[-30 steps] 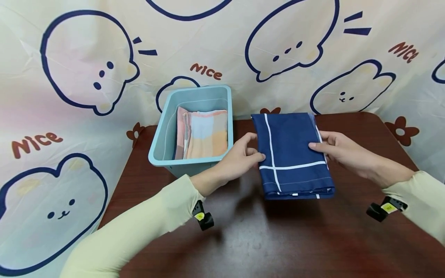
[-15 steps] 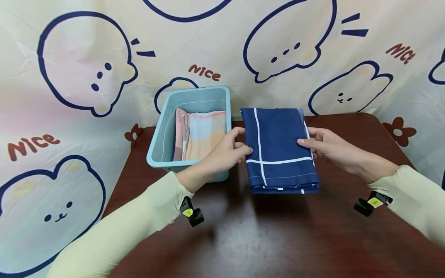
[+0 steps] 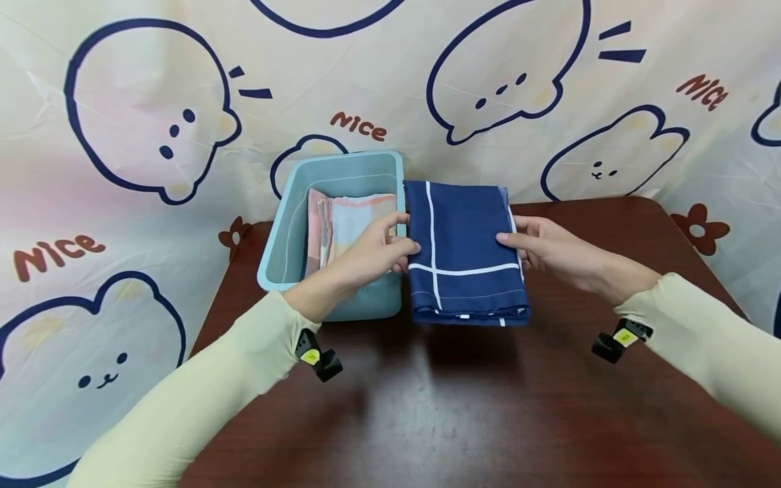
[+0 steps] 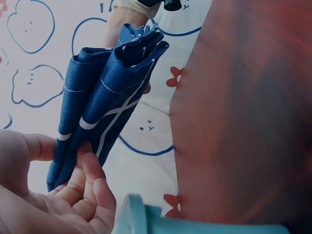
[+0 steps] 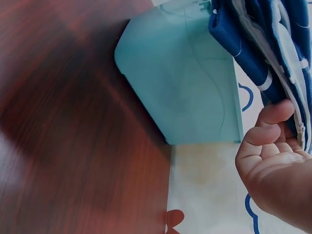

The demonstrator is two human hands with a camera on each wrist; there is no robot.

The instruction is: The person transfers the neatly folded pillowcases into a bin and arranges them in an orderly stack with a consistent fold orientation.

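Observation:
A folded navy cloth [image 3: 466, 230] with white lines is held up above the table, just right of the light-blue bin. My left hand [image 3: 372, 254] pinches its left edge, thumb on top and fingers beneath. On the opposite edge my right hand [image 3: 558, 252] grips it the same way. Stacked folds of the cloth [image 4: 105, 92] show in the left wrist view. In the right wrist view, what looks like a zipper runs along the layers of the cloth [image 5: 278, 53]. Behind my left hand, the bin [image 3: 360, 308] contains folded pastel checked cloths [image 3: 352, 215] standing on edge.
The dark reddish-brown table [image 3: 464, 420] has its back edge against a curtain [image 3: 366, 74] printed with bears and the word Nice. The bin stands at the back left of the table, its rim [image 3: 401, 166] beside the navy cloth.
Both hands have carried the navy cloth left and slightly farther back, so its left edge now comes up beside the bin's right rim. The bin has stayed in place.

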